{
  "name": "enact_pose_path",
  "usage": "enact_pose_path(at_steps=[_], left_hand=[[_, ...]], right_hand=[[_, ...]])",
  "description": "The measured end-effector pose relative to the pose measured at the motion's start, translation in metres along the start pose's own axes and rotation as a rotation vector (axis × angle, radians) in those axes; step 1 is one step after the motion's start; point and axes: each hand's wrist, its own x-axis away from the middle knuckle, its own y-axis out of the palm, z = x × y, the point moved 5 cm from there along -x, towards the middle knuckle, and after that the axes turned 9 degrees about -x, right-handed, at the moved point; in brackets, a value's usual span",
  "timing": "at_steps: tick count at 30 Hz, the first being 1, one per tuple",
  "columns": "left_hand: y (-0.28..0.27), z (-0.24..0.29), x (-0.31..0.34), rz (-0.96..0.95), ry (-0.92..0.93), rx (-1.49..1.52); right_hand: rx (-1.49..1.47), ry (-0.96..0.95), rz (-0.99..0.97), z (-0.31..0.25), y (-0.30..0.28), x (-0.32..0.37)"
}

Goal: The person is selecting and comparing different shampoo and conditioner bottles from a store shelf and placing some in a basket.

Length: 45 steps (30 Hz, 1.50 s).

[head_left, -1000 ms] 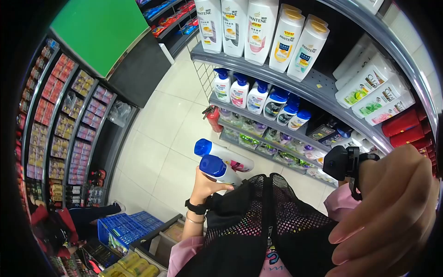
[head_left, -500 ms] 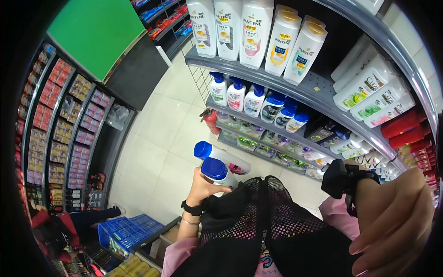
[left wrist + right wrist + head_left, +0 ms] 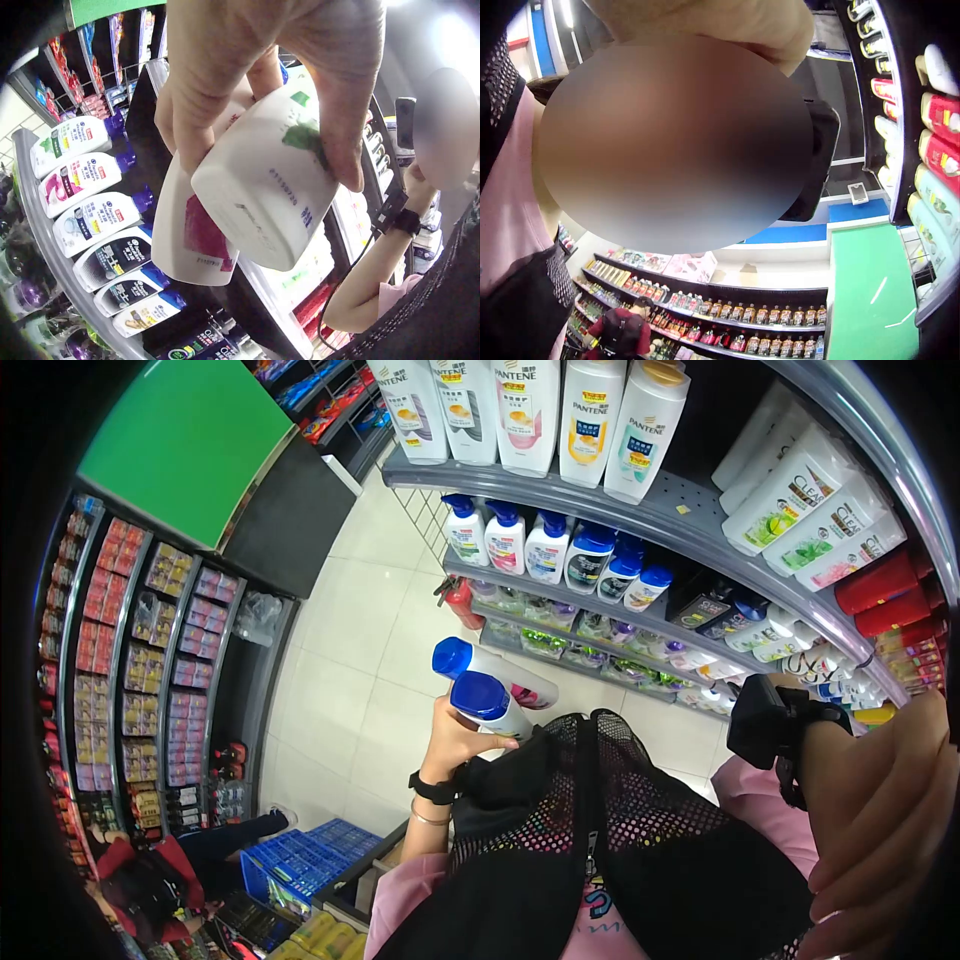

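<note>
My left hand (image 3: pixel 452 742) grips two white shampoo bottles with blue caps, side by side, in front of my black mesh vest. The nearer bottle (image 3: pixel 508 722) has a green leaf print, which shows in the left wrist view beside the thumb. Behind it is the other bottle (image 3: pixel 174 232), marked with a magenta patch low on its body. In the left wrist view both bases face the camera. My right hand (image 3: pixel 885 810) is raised close to my head at the right edge, its fingers loosely bent with nothing visible in them.
A shelf unit (image 3: pixel 560 490) with shampoo bottles stands ahead and to the right. A fire extinguisher (image 3: pixel 458 598) is at its end. Blue baskets (image 3: pixel 300 860) and a person in dark red (image 3: pixel 150 890) are at lower left, by packed shelves (image 3: pixel 140 680).
The head view has shifted, so the shampoo shelf sits further left and higher. My left hand keeps both bottles. My right hand has moved slightly toward the right edge.
</note>
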Motion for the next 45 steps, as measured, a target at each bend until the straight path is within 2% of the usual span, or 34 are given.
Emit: enact_pose_path(at_steps=[18, 24, 27, 30, 31, 32, 34, 35, 37, 40, 41, 42, 45], left_hand=[[0.013, 0.004, -0.01, -0.072, 0.032, 0.045], [0.015, 0.005, -0.014, -0.077, 0.074, 0.072], [0.014, -0.006, -0.021, -0.104, -0.019, 0.085], [0.018, 0.005, -0.036, -0.211, 0.0, 0.055], [0.02, 0.008, -0.041, -0.219, 0.0, 0.046], [0.023, 0.011, -0.046, -0.244, 0.025, 0.024], [0.03, 0.016, -0.056, -0.293, 0.075, -0.022], [0.035, 0.012, -0.058, -0.344, 0.012, -0.02], [0.047, 0.014, -0.063, -0.382, 0.047, -0.063], [0.061, 0.01, -0.064, -0.462, 0.008, -0.13], [0.065, 0.003, -0.063, -0.468, 0.018, -0.058], [0.065, -0.004, -0.062, -0.471, 0.027, 0.015], [0.052, -0.027, -0.053, -0.439, -0.105, 0.055]], right_hand=[[0.156, -0.002, 0.009, 0.001, -0.001, 0.001], [0.349, 0.057, 0.049, 0.0, -0.004, 0.006], [0.607, 0.189, 0.128, 0.004, -0.007, 0.02], [0.701, 0.554, 0.253, 0.059, -0.006, 0.07], [0.653, 0.668, 0.293, 0.089, -0.004, 0.096], [0.519, 0.923, 0.395, 0.116, 0.0, 0.127], [0.396, 1.017, 0.465, 0.149, 0.004, 0.179], [0.319, 1.045, 0.529, 0.156, 0.004, 0.194], [0.156, 1.09, 0.651, 0.166, 0.006, 0.214], [-0.044, 1.123, 0.58, 0.178, 0.011, 0.219], [-0.064, 1.146, 0.455, 0.185, 0.016, 0.229], [-0.143, 1.113, 0.462, 0.193, 0.023, 0.232], [-0.465, 1.212, 0.631, 0.232, 0.037, 0.247]])
